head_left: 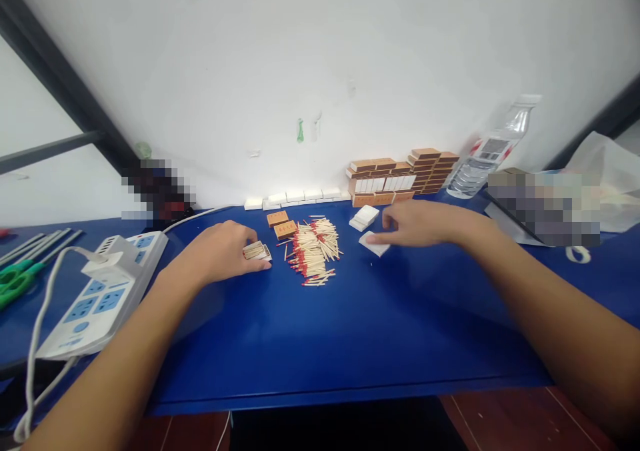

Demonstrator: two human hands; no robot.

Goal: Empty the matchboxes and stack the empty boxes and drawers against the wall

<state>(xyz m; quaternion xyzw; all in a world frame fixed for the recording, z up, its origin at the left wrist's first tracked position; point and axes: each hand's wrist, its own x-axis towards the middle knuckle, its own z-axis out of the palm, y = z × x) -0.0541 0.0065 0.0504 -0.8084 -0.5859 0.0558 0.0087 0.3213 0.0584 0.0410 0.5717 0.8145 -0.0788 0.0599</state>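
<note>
My left hand (233,254) is closed around a small white matchbox tray (266,255) filled with matches, at the left of the match pile. My right hand (413,224) has its fingers curled, with the thumb on a flat white matchbox tray (373,242) lying on the table. Just behind that one are more white trays (365,216), stacked. Between the hands lies a loose heap of red-tipped matches (316,247). Two orange-brown matchbox sleeves (285,229) rest at its upper left edge.
Along the wall stand a row of white trays (305,196) and stacked matchboxes (425,171). A tilted plastic bottle (487,151) leans at the right, near a translucent bag (607,171). At the left are a white power strip (107,297) and green-handled scissors (20,281) on the blue table (320,344).
</note>
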